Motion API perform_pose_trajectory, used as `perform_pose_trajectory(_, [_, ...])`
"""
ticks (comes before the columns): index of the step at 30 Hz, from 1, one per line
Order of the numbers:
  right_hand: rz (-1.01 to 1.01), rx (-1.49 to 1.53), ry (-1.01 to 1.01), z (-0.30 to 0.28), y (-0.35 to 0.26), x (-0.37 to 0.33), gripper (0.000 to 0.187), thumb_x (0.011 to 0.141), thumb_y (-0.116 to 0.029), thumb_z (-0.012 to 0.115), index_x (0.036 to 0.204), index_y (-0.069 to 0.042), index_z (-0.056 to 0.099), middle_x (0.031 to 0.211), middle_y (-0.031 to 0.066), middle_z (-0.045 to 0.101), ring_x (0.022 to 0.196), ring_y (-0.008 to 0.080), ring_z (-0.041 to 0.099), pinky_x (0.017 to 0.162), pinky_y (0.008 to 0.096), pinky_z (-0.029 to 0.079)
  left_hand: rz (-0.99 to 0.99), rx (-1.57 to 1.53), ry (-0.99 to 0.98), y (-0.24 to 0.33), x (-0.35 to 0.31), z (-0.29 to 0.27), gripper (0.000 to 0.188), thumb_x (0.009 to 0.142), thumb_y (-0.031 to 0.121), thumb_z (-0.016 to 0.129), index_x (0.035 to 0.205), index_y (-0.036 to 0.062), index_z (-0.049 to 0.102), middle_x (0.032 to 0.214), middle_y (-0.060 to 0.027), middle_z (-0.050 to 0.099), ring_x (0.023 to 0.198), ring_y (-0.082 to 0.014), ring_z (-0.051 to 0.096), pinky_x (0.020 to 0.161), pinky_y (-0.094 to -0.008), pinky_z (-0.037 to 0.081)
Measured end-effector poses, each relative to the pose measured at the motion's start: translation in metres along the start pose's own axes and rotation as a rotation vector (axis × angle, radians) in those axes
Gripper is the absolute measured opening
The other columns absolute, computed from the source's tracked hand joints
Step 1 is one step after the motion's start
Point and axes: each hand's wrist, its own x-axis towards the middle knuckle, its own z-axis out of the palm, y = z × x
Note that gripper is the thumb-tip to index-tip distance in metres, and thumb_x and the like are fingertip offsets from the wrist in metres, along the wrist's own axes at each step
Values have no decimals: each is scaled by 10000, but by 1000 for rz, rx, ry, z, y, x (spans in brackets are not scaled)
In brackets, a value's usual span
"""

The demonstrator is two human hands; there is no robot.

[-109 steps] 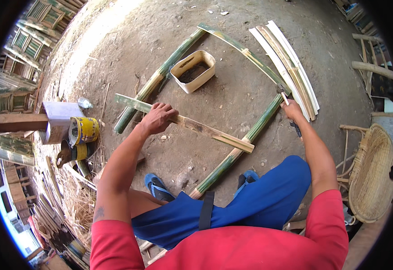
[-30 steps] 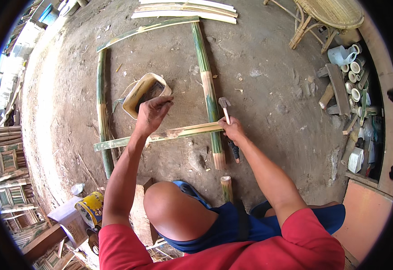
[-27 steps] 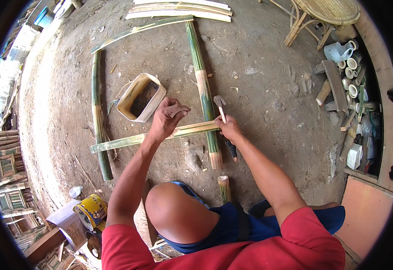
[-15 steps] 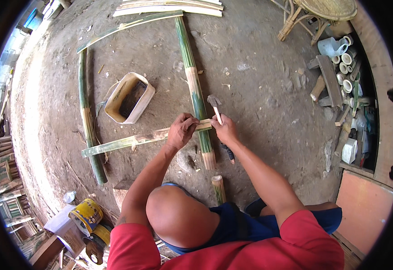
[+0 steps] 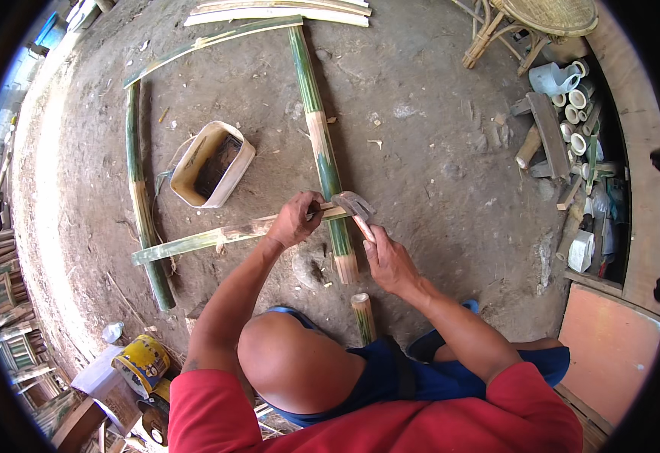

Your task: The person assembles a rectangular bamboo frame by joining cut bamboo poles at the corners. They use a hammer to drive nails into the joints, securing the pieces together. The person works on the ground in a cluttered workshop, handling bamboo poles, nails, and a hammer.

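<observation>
My right hand (image 5: 392, 260) is wrapped round the handle of a claw hammer (image 5: 354, 205). The hammer's head, slightly blurred, is over the right end of a split bamboo slat (image 5: 217, 236). Just left of the head, my left hand (image 5: 294, 219) is pinched closed at the slat; whatever its fingers hold is too small to make out. The slat lies across two green bamboo poles, the right pole (image 5: 320, 136) under my hands and the left pole (image 5: 140, 196). Another bamboo slat (image 5: 209, 44) bridges their far ends.
Between the poles stands a cut-open plastic container (image 5: 248, 155). A short bamboo post (image 5: 363, 317) is near my knee. Pale strips (image 5: 285, 10) lie at the far edge. At right are a rattan stool (image 5: 549, 15) and stacked bamboo tubes (image 5: 578, 143); a yellow can (image 5: 143, 362) is lower left.
My right hand has drawn back toward me and slid down the handle, and the hammer's head is now over the slat's end. My left hand stays pinched at the slat.
</observation>
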Motion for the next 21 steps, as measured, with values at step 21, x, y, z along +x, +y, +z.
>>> perform_pose_trajectory(21, [150,-167,-41,-4,-11,29,233,1054,-219,511,1054,1,434,771,309,670,735,530,665,639,594,532,-39,36,-22,4,2,-2,255,841,7,721,1063,51,604,872,-100,668,844,-312,657,784,-411,552])
